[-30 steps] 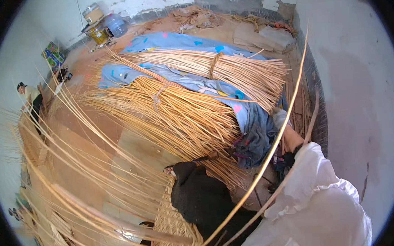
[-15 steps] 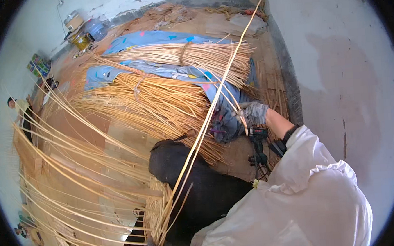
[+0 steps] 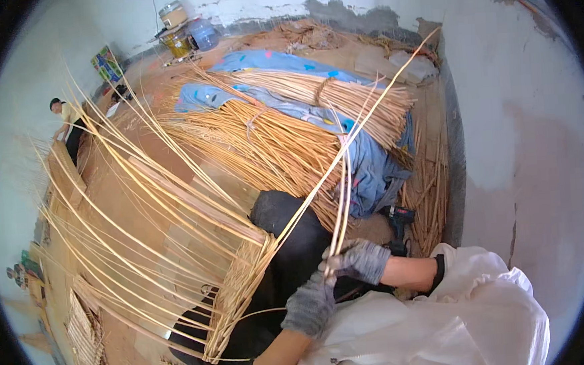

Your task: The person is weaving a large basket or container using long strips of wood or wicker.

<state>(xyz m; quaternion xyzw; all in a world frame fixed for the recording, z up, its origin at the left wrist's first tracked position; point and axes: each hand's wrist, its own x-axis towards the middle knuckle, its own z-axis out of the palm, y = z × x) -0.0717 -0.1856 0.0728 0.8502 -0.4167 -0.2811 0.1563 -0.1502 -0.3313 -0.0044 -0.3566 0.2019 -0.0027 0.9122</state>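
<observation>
My right hand (image 3: 358,261), in a grey knit glove, closes around the lower ends of several slender peeled rods (image 3: 344,209) that rise away from me. Just below it, my left hand (image 3: 310,304), gloved alike, is closed at the same rod ends; its fingertips are partly hidden. Left of my hands a partly woven wicker piece (image 3: 237,299) lies against my dark-trousered legs (image 3: 282,213). Long bare stakes (image 3: 142,242) fan out from it to the left. One long rod (image 3: 374,110) slants from its weave toward the far right corner.
Tied rod bundles (image 3: 263,141) lie ahead with a blue patterned cloth (image 3: 381,170) around them. A cordless drill (image 3: 399,226) rests on the floor by my right arm. Along the right wall are loose sticks (image 3: 429,187). Another person (image 3: 71,126) is at the far left.
My right hand has come back from beside the cloth toward my lap with the rods. My left hand has left the wicker piece's lower edge and joined it. The view has shifted.
</observation>
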